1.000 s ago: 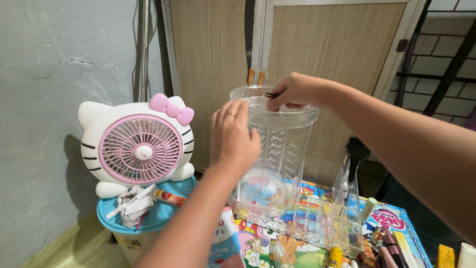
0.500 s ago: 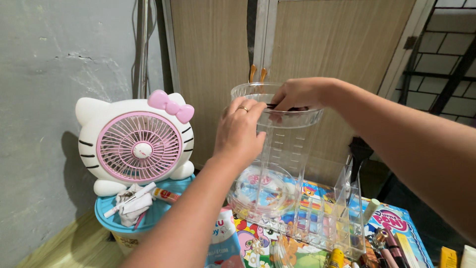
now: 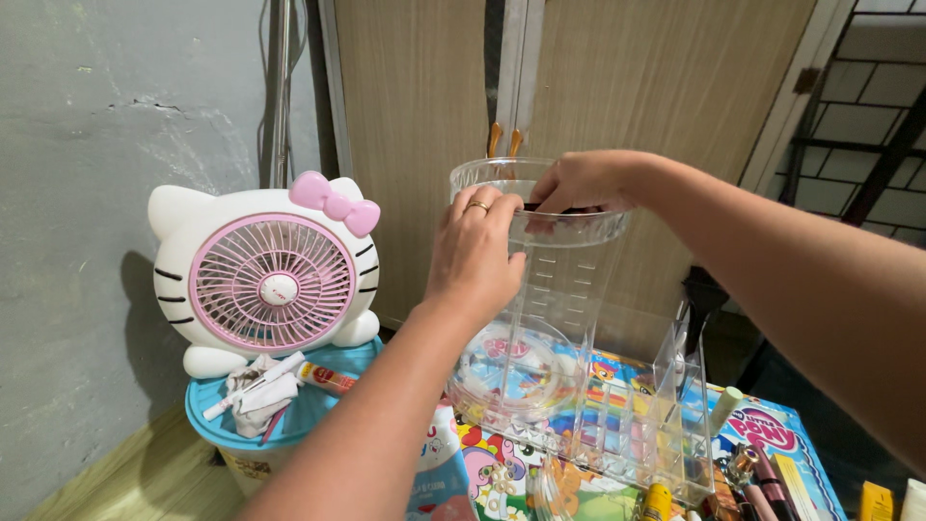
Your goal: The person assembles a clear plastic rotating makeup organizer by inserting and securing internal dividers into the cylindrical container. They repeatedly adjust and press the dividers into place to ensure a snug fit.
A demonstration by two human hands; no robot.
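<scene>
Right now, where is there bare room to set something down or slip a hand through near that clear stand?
Bare room: the wooden floor strip left of the blue-lidded tub, and a small patch of that lid's right side. A hand can pass between the pink fan and the left hand. Crowded: the colourful mat under the clear stand, which the right hand touches.

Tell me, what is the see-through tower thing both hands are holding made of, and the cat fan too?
The clear organizer looks like hard transparent plastic, probably acrylic: the door and colourful mat show through it, and its ridged rim glints. The left hand and right hand grip its top. The cat-shaped fan seems to be smooth, slightly glossy moulded plastic, white with a pink grille and bow.
</scene>
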